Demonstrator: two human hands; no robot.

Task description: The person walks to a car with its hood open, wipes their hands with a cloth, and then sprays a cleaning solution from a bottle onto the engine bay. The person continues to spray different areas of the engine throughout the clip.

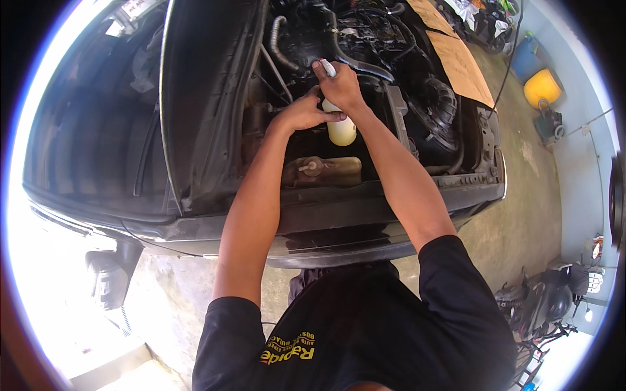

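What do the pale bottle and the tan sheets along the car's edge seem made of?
The pale bottle looks like smooth, translucent plastic, judging by its rounded base and yellowish glow. The tan sheets, matte and flat, are probably cardboard or thick paper.

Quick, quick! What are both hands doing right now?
Left hand: holding the pale bottle, thumb across it.
Right hand: closed around a white piece, mostly hidden.
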